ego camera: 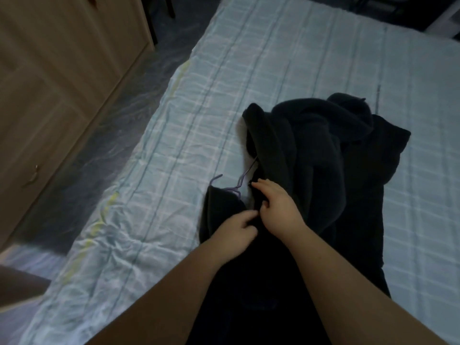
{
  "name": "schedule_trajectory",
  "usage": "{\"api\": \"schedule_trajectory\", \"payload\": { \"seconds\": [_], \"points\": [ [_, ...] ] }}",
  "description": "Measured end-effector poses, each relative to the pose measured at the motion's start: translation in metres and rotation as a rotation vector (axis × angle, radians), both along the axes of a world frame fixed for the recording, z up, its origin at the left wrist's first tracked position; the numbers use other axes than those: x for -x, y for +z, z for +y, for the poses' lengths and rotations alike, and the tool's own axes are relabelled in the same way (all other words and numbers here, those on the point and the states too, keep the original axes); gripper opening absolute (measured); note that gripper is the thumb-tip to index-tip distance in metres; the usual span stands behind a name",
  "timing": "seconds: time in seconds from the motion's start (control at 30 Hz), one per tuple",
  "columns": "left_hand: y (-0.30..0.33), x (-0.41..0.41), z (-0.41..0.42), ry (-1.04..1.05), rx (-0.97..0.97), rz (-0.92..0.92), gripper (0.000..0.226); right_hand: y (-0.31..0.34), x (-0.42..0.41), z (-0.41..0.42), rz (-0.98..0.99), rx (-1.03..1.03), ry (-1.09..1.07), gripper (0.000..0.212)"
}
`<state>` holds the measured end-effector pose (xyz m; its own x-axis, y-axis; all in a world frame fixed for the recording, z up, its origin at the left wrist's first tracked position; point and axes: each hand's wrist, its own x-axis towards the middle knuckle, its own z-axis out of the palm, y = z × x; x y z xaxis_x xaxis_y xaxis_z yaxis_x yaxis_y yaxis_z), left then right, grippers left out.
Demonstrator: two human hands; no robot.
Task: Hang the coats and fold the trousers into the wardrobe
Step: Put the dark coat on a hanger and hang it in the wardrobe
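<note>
One dark, fleecy black coat (311, 155) lies heaped on the pale blue checked bedspread (199, 108), with a thin purple wire hanger (234, 186) poking out at its near-left edge, hook pointing away from the coat. Both hands are working right at that opening! The left hand (236, 232) pinches the coat's left front edge just below the hanger, fingers curled into the fabric; the right hand (276, 207) grips the opposite edge, thumb and fingers closed on the cloth, wrist bent down over the coat. Forearms converge from the near side. Risk here, I'd say: the bulky fleece could slide off the hanger's slim shoulder when lifted, or the hanger could twist inside, since only part of it seems seated. Left of the coat, beyond the bed's edge, stands the light wooden wardrobe (62, 70), doors shut.
</note>
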<state>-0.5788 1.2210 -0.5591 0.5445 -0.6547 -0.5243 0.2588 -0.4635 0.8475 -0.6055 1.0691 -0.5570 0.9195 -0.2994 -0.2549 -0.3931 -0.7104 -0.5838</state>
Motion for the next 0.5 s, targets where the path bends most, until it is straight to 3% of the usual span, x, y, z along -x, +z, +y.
{"api": "schedule_trajectory", "payload": {
  "seconds": [0.07,0.2,0.23,0.33,0.43,0.5],
  "points": [
    [-0.013,-0.009,0.007,0.218,-0.073,0.028,0.027,-0.003,0.004,0.002,-0.033,-0.018,0.017,0.063],
    [-0.042,-0.030,0.003,0.173,-0.310,-0.543,0.024,-0.009,0.013,0.011,-0.149,-0.087,-0.103,0.061],
    [-0.047,-0.037,-0.003,0.173,-0.329,-0.592,0.030,-0.012,0.016,0.012,-0.164,-0.104,-0.125,0.061],
    [-0.057,-0.060,-0.023,0.211,-0.390,-0.471,0.033,-0.018,0.025,0.011,-0.202,-0.159,-0.157,0.059],
    [-0.075,-0.077,-0.033,-0.004,-0.556,-0.334,0.031,-0.016,0.027,0.007,-0.204,-0.266,-0.229,0.054],
    [-0.083,-0.077,-0.036,-0.018,-0.600,-0.293,0.030,-0.012,0.028,0.008,-0.216,-0.331,-0.298,0.053]
  ]
}}
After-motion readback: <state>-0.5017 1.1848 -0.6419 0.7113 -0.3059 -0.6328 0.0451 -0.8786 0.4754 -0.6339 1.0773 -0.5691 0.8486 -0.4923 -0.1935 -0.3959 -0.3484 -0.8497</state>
